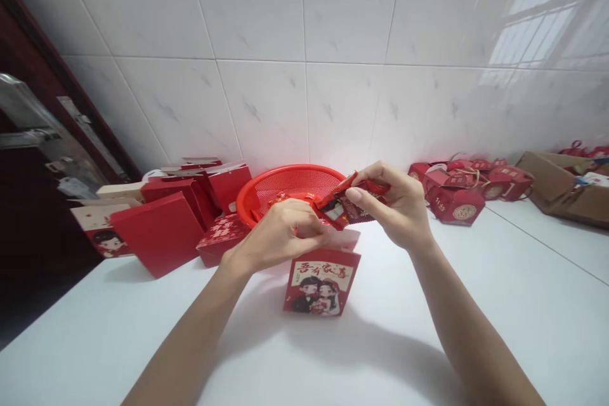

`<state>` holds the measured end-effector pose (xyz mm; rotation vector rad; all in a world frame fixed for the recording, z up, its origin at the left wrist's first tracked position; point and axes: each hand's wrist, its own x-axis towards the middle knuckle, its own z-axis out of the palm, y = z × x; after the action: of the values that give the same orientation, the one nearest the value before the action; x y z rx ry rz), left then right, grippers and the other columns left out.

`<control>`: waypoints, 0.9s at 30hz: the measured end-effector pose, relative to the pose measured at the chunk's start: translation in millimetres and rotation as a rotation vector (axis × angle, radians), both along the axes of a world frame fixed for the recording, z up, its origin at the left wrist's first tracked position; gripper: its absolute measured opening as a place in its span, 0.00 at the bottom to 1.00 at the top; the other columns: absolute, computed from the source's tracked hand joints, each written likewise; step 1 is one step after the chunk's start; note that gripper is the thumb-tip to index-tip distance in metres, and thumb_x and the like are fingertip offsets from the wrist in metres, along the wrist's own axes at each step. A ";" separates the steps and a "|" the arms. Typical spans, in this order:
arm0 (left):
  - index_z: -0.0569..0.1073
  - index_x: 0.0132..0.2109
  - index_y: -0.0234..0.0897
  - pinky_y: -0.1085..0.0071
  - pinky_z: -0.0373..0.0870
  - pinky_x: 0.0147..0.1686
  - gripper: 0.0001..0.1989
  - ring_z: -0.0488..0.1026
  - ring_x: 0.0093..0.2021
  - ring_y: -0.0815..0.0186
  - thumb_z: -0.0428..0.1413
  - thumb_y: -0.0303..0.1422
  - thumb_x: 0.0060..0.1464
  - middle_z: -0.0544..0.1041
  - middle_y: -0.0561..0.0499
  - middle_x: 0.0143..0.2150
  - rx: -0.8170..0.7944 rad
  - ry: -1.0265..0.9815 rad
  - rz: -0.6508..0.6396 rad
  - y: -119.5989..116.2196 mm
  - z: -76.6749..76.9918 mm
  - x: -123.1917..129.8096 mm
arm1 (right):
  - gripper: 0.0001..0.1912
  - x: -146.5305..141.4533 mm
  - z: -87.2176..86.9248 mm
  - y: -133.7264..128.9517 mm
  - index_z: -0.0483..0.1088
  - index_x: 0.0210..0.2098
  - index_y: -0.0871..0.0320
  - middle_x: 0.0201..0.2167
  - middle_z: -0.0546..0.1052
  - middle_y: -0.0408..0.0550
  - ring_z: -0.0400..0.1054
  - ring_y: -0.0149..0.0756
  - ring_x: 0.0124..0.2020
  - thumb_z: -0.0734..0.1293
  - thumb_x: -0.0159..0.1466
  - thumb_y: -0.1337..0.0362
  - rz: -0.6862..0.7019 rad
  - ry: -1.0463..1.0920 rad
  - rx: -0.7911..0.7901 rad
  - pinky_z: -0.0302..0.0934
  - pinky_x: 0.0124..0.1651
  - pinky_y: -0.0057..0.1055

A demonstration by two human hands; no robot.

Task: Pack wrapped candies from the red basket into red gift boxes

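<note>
The small printed box (321, 292) stands upright on the white table (257, 368), in the middle and nearest the wearer, with a cartoon couple on its front and a flap raised at its top. The right hand (402, 206), at 1 o'clock from it, is nearly closed, thumb and fingers pinching wrapped packets (356, 212) above and behind the box. The left hand (290, 228), at 11 o'clock, curls over the box's upper edge with thumb and fingers close together; the fingertips are poorly seen, so I cannot tell whether they grip anything

As things lie, the box is upright but its top is not closed, and the packets in the right hand are outside it. How much it contains is hidden. At 12 o'clock, a red mesh basket (299, 169) sits behind the hands with more red-wrapped pieces inside

At 10 o'clock are a patterned red box (221, 241) and, beyond it, a cluster of upright red bags (159, 235). At 2 o'clock, small red gift boxes (459, 203) look closed, some with cord handles; farther out, towards 3, is an open cardboard carton (547, 184)

A pale tiled wall (261, 101) rises behind, reflecting a window at upper right, and a dark door (28, 203) with a metal handle (28, 138) stands at far left
</note>
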<state>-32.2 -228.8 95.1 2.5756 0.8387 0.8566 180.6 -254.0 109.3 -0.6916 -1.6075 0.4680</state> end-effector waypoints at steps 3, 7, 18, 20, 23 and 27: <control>0.83 0.40 0.45 0.66 0.73 0.42 0.09 0.77 0.42 0.60 0.59 0.40 0.57 0.82 0.50 0.41 -0.113 0.084 -0.060 -2.7 2.6 1.8 | 0.10 1.4 0.6 -2.2 0.72 0.32 0.55 0.27 0.75 0.43 0.66 0.29 0.24 0.72 0.62 0.56 0.060 -0.042 -0.013 0.62 0.26 0.27; 0.79 0.47 0.43 0.66 0.72 0.45 0.15 0.75 0.47 0.57 0.62 0.38 0.51 0.80 0.49 0.47 -0.180 0.116 -0.095 -4.0 4.5 0.5 | 0.09 5.8 1.4 -3.9 0.72 0.33 0.56 0.27 0.75 0.43 0.64 0.29 0.24 0.72 0.63 0.57 0.126 -0.157 -0.017 0.60 0.25 0.27; 0.74 0.40 0.41 0.66 0.69 0.37 0.15 0.73 0.42 0.57 0.65 0.41 0.47 0.75 0.50 0.42 -0.259 0.226 -0.055 -5.3 5.7 -2.4 | 0.06 -1.1 -0.3 -3.1 0.67 0.32 0.56 0.27 0.74 0.40 0.64 0.29 0.26 0.68 0.65 0.67 0.167 -0.760 -0.061 0.53 0.28 0.27; 0.73 0.39 0.41 0.67 0.68 0.35 0.15 0.72 0.40 0.58 0.65 0.41 0.47 0.74 0.50 0.41 -0.272 0.257 -0.027 -6.3 6.5 -2.5 | 0.06 -5.9 -1.8 -5.6 0.67 0.32 0.56 0.29 0.74 0.41 0.63 0.30 0.26 0.67 0.65 0.70 0.120 -0.867 -0.085 0.51 0.28 0.27; 0.73 0.39 0.41 0.67 0.67 0.34 0.16 0.72 0.39 0.58 0.66 0.42 0.46 0.74 0.51 0.41 -0.275 0.270 0.001 -6.4 6.0 -2.9 | 0.07 -11.9 -2.8 -9.9 0.67 0.33 0.57 0.32 0.74 0.44 0.63 0.30 0.27 0.64 0.66 0.73 0.054 -0.965 -0.090 0.49 0.28 0.28; 0.74 0.42 0.42 0.65 0.68 0.38 0.19 0.72 0.42 0.56 0.66 0.44 0.46 0.74 0.50 0.43 -0.264 0.257 0.001 -5.9 5.4 -3.2 | 0.08 -13.2 -1.3 -12.4 0.64 0.31 0.57 0.31 0.70 0.44 0.60 0.30 0.27 0.63 0.65 0.74 -0.002 -0.938 -0.040 0.48 0.28 0.28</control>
<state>-35.3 -234.8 100.5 2.4780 0.9527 0.3860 167.4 -266.4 108.0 -1.0250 -2.4696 0.1609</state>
